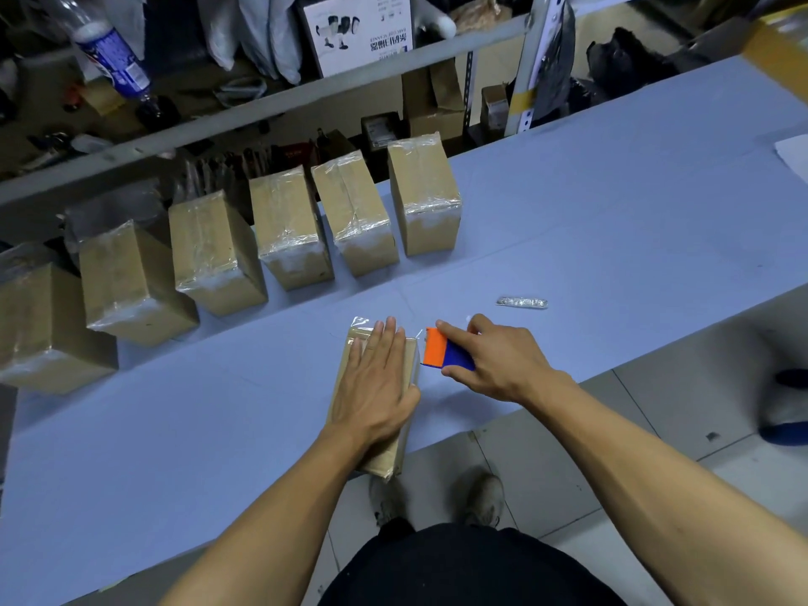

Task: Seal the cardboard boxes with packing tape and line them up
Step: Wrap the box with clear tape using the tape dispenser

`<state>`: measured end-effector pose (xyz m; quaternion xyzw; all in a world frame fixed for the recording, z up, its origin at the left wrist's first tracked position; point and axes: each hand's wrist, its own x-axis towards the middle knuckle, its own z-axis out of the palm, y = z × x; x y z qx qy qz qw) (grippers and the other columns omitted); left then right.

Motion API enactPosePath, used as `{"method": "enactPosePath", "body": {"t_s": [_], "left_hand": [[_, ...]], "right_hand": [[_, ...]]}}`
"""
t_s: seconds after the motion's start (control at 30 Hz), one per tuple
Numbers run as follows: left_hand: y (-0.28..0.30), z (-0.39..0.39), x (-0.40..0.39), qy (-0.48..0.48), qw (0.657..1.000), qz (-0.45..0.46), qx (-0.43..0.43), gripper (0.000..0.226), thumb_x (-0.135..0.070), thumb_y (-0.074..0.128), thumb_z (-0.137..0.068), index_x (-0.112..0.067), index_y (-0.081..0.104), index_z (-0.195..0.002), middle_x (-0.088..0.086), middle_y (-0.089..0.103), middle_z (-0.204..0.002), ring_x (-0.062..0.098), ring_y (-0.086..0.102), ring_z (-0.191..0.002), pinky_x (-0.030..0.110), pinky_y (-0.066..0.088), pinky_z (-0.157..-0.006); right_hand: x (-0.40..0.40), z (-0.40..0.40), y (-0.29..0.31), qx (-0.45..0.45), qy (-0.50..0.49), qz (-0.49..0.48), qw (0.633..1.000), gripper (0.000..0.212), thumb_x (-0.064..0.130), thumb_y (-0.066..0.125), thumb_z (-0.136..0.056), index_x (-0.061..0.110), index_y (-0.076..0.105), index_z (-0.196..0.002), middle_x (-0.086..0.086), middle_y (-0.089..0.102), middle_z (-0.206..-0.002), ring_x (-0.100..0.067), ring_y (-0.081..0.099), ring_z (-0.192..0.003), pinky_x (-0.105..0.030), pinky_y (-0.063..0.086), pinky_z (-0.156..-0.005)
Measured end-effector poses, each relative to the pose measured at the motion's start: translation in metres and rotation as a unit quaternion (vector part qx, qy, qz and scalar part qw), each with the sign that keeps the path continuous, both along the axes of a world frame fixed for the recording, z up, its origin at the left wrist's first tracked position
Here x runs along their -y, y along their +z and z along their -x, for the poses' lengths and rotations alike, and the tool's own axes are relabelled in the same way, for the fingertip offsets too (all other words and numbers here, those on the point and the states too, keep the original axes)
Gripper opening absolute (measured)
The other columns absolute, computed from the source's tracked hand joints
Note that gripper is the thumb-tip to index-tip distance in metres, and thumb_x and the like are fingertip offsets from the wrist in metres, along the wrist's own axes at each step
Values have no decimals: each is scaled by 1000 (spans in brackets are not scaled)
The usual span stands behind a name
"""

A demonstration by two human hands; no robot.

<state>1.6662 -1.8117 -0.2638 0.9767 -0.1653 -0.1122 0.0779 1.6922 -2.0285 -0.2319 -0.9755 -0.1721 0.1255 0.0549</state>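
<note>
A cardboard box (350,365) lies at the table's near edge, partly over the edge, with clear tape sticking out at its far end. My left hand (378,378) presses flat on its top with straight fingers. Just right of the box, my right hand (498,358) grips an orange and blue tape dispenser (444,354), its orange end touching the box's right side. Several taped boxes (288,229) stand in a row along the far edge of the table.
The blue table (590,220) stretches right with bare surface. A small shiny packet (522,302) lies behind my right hand. Cluttered shelves (262,102) stand behind the row. My shoes (437,500) show on the tiled floor below the table's edge.
</note>
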Motion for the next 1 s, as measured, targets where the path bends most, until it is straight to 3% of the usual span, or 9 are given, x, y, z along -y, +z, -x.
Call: {"method": "enactPosePath", "body": {"t_s": [0.2,0.37,0.43,0.5,0.57,0.63,0.77,0.87,1.0], "left_hand": [[-2,7,9,12,1000,7,5,80,-35,38,-91,-11,0,-157,6,-11,-164,19,-17,-150,45,-5,-123],[-3,7,6,29,998,54,-12,84,-55,13,-84,-14,-7,-155,1,-20,-160,13,-26,-146,35,-16,-118],[1,6,3,87,975,205,-6,74,-46,25,-91,-16,4,-155,-4,-5,-162,7,-13,-149,27,-7,-121],[5,7,-6,181,929,321,41,61,-24,44,-93,-12,32,-151,-3,25,-159,6,12,-148,15,7,-119],[9,5,-18,254,901,342,76,51,-9,52,-91,-10,48,-142,-2,44,-148,11,33,-141,7,16,-112],[14,-3,-31,301,893,332,46,46,-10,57,-94,-12,51,-140,-1,49,-144,14,41,-135,10,23,-108],[8,-15,-49,338,877,341,-12,46,-19,62,-95,-13,52,-139,2,55,-140,15,52,-127,30,41,-107],[4,-19,-44,361,847,389,-36,40,-18,65,-93,-16,58,-132,-3,62,-129,8,56,-117,23,45,-95],[5,-21,-33,399,808,431,-53,32,-20,72,-87,-18,66,-119,-7,68,-110,7,61,-103,15,41,-84]], "right_hand": [[-40,-3,-5,-1,-61,54,997,48,47,53,-93,21,47,-133,-9,53,-115,-34,64,-84,-32,37,-61],[-50,-2,-26,-16,-152,16,988,56,34,54,-95,22,34,-146,-11,46,-124,-33,58,-88,-34,35,-63],[-49,-5,-35,-25,-169,-1,985,69,18,53,-92,21,22,-154,-13,40,-132,-34,55,-90,-34,33,-64],[-48,-10,-46,-52,-159,-30,985,78,8,56,-88,20,18,-156,-15,36,-139,-35,55,-97,-35,38,-68],[-49,-12,-58,-77,-140,-61,985,80,3,57,-87,20,20,-156,-15,33,-144,-36,52,-108,-38,45,-80],[-52,-13,-63,-92,-132,-94,983,78,-1,57,-85,20,27,-154,-14,35,-144,-36,50,-111,-41,47,-84],[-60,-7,-49,-35,-189,-142,971,48,18,52,-93,18,47,-141,-16,54,-127,-38,55,-104,-39,47,-82],[-63,3,-37,15,-279,-276,919,31,17,49,-94,7,68,-117,-16,69,-106,-34,61,-97,-35,43,-82],[-73,12,-38,-5,-291,-392,873,18,19,58,-94,21,75,-91,1,70,-72,-17,63,-70,-36,48,-69]]}}
